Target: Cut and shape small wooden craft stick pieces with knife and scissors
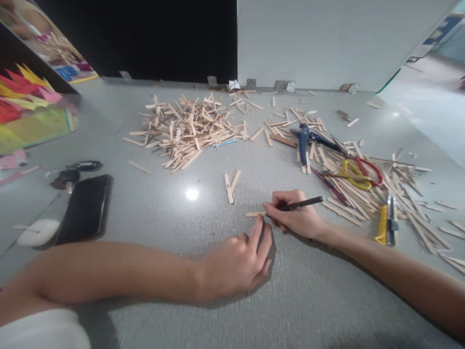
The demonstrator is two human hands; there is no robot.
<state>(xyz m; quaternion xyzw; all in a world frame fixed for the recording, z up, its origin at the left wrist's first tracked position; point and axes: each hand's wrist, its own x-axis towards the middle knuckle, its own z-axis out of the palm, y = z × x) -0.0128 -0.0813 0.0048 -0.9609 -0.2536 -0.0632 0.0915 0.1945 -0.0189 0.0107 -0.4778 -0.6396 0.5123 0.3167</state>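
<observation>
A black pen [303, 203] is pinched in my right hand [296, 213], its tip end down by a short flat wooden stick [253, 214]. That stick lies on the grey table, partly covered by my fingers. My left hand [241, 264] holds it down from the near side with bent fingers; the thumb is hidden. Just beyond my hands, two short wooden sticks [228, 189] lie against each other in a V shape.
A heap of short wooden sticks [189, 126] lies at the back. On the right, around more sticks, are blue-handled pliers [304, 140], red-and-yellow scissors [363, 172] and a yellow cutter [382, 225]. A phone [87, 206], white mouse [38, 232] and keys [67, 177] lie left.
</observation>
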